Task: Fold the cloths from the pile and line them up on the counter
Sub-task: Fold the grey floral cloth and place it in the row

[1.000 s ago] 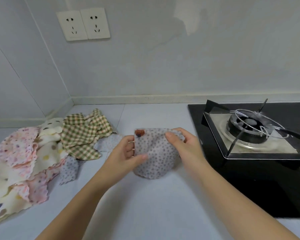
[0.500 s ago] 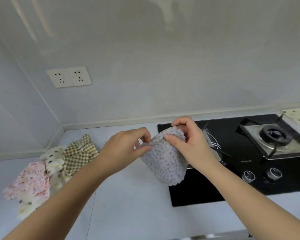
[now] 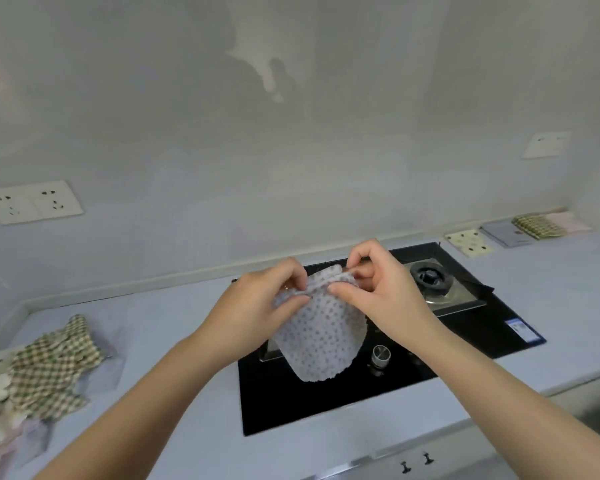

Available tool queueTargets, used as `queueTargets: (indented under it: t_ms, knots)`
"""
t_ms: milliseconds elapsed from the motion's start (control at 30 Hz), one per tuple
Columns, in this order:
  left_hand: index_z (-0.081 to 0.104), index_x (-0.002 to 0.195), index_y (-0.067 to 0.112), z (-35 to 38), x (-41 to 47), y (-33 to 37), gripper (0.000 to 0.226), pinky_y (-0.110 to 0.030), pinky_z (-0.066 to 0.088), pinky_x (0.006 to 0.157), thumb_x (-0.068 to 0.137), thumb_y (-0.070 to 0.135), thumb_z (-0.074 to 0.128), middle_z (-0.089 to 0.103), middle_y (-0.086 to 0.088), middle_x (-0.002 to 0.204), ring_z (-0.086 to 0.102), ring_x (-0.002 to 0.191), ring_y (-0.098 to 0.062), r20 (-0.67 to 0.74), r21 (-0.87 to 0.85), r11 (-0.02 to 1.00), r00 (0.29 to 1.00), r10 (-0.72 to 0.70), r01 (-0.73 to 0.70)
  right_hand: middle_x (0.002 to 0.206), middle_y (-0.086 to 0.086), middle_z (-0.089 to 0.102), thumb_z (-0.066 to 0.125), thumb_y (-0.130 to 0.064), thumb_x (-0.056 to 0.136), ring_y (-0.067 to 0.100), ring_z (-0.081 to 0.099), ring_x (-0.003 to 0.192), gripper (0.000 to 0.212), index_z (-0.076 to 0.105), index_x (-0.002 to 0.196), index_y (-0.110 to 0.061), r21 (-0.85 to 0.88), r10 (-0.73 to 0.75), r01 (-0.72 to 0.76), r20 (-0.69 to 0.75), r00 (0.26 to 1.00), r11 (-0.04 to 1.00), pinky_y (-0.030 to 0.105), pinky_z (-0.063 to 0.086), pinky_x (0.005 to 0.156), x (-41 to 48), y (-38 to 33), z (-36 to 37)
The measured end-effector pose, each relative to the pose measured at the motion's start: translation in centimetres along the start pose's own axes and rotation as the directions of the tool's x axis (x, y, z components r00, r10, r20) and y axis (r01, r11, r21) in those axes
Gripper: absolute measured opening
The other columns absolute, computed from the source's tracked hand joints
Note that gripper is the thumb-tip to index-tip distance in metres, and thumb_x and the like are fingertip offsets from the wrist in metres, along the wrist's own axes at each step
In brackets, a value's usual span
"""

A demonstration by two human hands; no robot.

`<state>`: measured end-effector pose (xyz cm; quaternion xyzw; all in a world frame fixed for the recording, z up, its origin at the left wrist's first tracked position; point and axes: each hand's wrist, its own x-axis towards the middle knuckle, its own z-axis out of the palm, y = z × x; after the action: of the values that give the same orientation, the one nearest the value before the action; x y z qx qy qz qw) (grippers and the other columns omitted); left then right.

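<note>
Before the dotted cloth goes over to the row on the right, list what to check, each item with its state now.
1. Grip: the left hand and right hand both pinch the dotted cloth at its top edge: ok.
2. Fold flat and even: cannot tell; the top edge is bunched between the fingers.
3. No flame at the burner: ok.
4. Bare counter in front of the row of folded cloths: ok.
5. Pile on the left has cloths to fold: ok.
</note>
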<state>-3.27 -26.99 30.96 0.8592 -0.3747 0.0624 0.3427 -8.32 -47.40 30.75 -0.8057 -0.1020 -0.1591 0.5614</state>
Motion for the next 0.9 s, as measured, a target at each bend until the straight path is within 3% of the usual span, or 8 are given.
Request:
queueTargets:
  t_ms: [67, 200, 367, 500, 633, 700, 800, 900]
  knots:
    - [0.045, 0.097, 0.041, 1.7, 1.0, 1.7, 0.023, -0.023, 0.045, 0.070, 0.088, 0.031, 0.063, 0.057, 0.031, 0.091, 0.055, 0.081, 0.004, 0.014, 0.018, 0.999, 1.000, 0.028, -0.028, 0.071, -0.005, 0.064, 0.075, -0.018, 0.081, 0.010, 0.065, 0.069, 0.019, 0.056, 0.084, -0.019, -0.076, -0.007, 0.010, 0.043, 0.999, 0.997, 0.026, 0.051, 0.067, -0.9, 0.6, -2.9]
    - [0.047, 0.102, 0.042, 4.9, 3.0, 4.1, 0.022, -0.023, 0.045, 0.066, 0.088, 0.034, 0.062, 0.061, 0.024, 0.090, 0.056, 0.077, 0.001, 0.037, 0.073, 0.995, 0.997, 0.062, -0.064, 0.081, -0.006, 0.066, 0.074, -0.016, 0.081, 0.009, 0.065, 0.079, 0.014, 0.060, 0.081, -0.015, -0.171, -0.026, 0.038, 0.075, 0.997, 0.985, 0.028, 0.054, 0.076, -2.2, 1.8, -7.3]
    - [0.053, 0.097, 0.037, 7.3, 5.5, 5.1, 0.010, -0.023, 0.044, 0.067, 0.089, 0.032, 0.058, 0.058, 0.023, 0.096, 0.053, 0.082, 0.004, 0.116, 0.161, 0.966, 0.976, 0.185, -0.202, 0.122, -0.015, 0.058, 0.073, -0.024, 0.079, 0.002, 0.048, 0.121, 0.015, 0.059, 0.076, -0.020, -0.424, -0.187, 0.232, 0.147, 0.971, 0.875, 0.019, 0.035, 0.102, -2.3, 3.4, -11.0]
    - [0.056, 0.096, 0.031, 8.4, 8.5, 5.4, 0.014, -0.024, 0.040, 0.058, 0.090, 0.038, 0.045, 0.058, 0.016, 0.091, 0.053, 0.074, -0.003, 0.185, 0.216, 0.920, 0.939, 0.289, -0.326, 0.111, -0.016, 0.064, 0.071, -0.031, 0.079, -0.002, 0.051, 0.116, 0.014, 0.057, 0.077, -0.025, -0.471, -0.143, 0.245, 0.242, 0.960, 0.848, 0.027, 0.039, 0.100, -1.3, 4.5, -13.6]
    - [0.056, 0.096, 0.030, 9.6, 11.8, 5.0, 0.011, -0.022, 0.040, 0.060, 0.092, 0.036, 0.048, 0.055, 0.016, 0.090, 0.047, 0.072, -0.001, 0.289, 0.117, 0.908, 0.889, 0.356, -0.402, 0.081, -0.010, 0.064, 0.074, -0.025, 0.078, 0.017, 0.061, 0.081, 0.013, 0.061, 0.076, -0.027, -0.396, 0.033, 0.018, 0.123, 0.992, 0.918, 0.043, 0.050, 0.078, -0.5, 5.8, -15.5]
    - [0.057, 0.093, 0.028, 10.5, 13.7, 4.8, 0.006, -0.019, 0.038, 0.063, 0.092, 0.033, 0.055, 0.055, 0.017, 0.089, 0.048, 0.074, 0.001, 0.330, 0.037, 0.920, 0.874, 0.357, -0.390, 0.080, -0.011, 0.065, 0.076, -0.023, 0.078, 0.013, 0.061, 0.079, 0.015, 0.062, 0.074, -0.027, -0.358, 0.086, -0.068, 0.036, 0.996, 0.931, 0.035, 0.051, 0.078, -0.5, 6.6, -16.5]
    - [0.056, 0.082, 0.026, 12.3, 16.6, 4.1, 0.015, -0.023, 0.041, 0.064, 0.090, 0.038, 0.059, 0.053, 0.015, 0.085, 0.050, 0.075, 0.000, 0.424, 0.002, 0.923, 0.837, 0.347, -0.384, 0.077, -0.008, 0.067, 0.076, -0.016, 0.078, 0.006, 0.063, 0.078, 0.015, 0.063, 0.073, -0.018, -0.265, 0.137, -0.160, -0.103, 0.985, 0.951, 0.021, 0.050, 0.078, -0.2, 7.5, -18.5]
    - [0.050, 0.070, 0.032, 14.1, 19.0, 3.8, 0.022, -0.031, 0.048, 0.070, 0.086, 0.041, 0.060, 0.053, 0.015, 0.083, 0.055, 0.076, -0.006, 0.427, -0.098, 0.936, 0.835, 0.347, -0.338, 0.071, -0.002, 0.067, 0.076, -0.009, 0.078, 0.010, 0.063, 0.069, 0.015, 0.062, 0.072, -0.010, -0.139, 0.190, -0.232, -0.265, 0.945, 0.963, 0.022, 0.052, 0.070, -0.4, 8.7, -21.5]
